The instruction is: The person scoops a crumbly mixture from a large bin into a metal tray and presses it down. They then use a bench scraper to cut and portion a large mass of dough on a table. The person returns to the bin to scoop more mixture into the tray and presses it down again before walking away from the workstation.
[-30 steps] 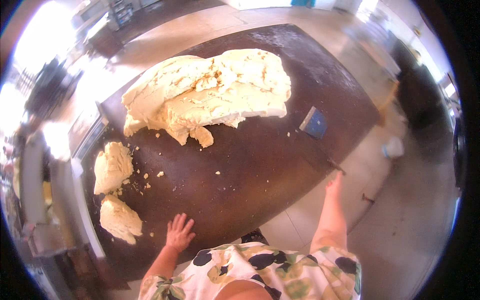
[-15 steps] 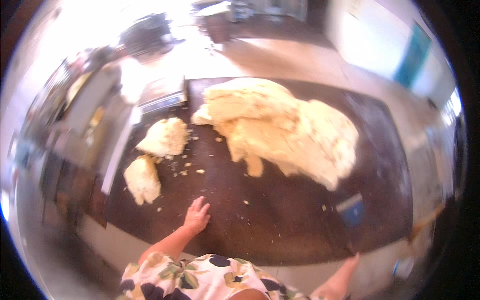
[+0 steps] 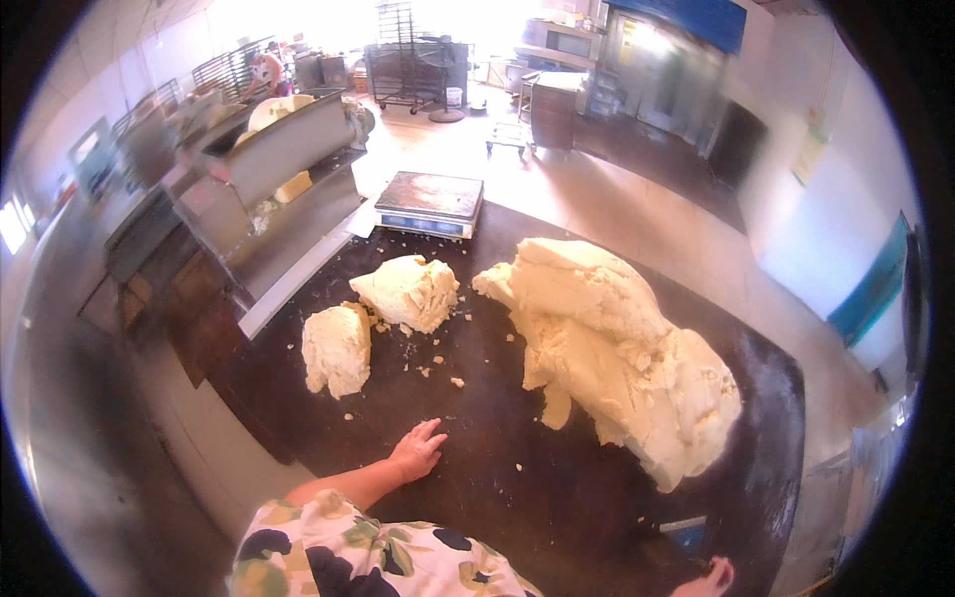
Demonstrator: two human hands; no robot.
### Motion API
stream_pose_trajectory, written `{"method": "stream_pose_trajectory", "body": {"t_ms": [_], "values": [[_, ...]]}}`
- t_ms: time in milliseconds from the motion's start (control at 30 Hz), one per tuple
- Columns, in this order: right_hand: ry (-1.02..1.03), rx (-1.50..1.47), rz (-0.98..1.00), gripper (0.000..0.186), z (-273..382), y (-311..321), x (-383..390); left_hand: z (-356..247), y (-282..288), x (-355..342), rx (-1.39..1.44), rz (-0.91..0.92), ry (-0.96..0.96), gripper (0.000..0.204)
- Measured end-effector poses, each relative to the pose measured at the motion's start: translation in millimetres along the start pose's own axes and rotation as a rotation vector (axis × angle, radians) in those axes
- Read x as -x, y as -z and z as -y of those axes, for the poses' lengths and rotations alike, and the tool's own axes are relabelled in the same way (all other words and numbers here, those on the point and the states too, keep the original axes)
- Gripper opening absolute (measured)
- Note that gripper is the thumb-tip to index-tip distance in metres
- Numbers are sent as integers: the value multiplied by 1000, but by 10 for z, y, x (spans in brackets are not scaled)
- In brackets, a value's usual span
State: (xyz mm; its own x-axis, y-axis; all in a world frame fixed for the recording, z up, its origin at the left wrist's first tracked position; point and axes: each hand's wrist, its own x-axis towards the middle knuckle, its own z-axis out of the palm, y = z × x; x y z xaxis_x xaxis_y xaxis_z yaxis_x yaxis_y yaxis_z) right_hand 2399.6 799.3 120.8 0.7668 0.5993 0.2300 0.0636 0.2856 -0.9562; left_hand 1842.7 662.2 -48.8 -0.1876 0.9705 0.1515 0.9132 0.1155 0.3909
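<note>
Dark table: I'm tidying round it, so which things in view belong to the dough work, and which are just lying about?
Likely in use:
dark table
big dough mass
farther small lump
nearer small lump
blue tool near the right hand
scale, probably

Likely just standing about:
tall rack
white bucket

Dough (image 3: 617, 348) is pale yellow; table (image 3: 477, 468) dark brown; shirt (image 3: 398, 562) pale, blotched dark and green
</note>
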Motion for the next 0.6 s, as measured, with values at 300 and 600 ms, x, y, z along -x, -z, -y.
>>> {"method": "stream_pose_trajectory", "body": {"t_ms": [300,600], "values": [[216,1002,872,19,-1001,-618,263,372,101,-63,128,-60,-35,35],[483,974,1205,17,-1329,-1190,755,492,152,-220,328,78,42,29]]}}
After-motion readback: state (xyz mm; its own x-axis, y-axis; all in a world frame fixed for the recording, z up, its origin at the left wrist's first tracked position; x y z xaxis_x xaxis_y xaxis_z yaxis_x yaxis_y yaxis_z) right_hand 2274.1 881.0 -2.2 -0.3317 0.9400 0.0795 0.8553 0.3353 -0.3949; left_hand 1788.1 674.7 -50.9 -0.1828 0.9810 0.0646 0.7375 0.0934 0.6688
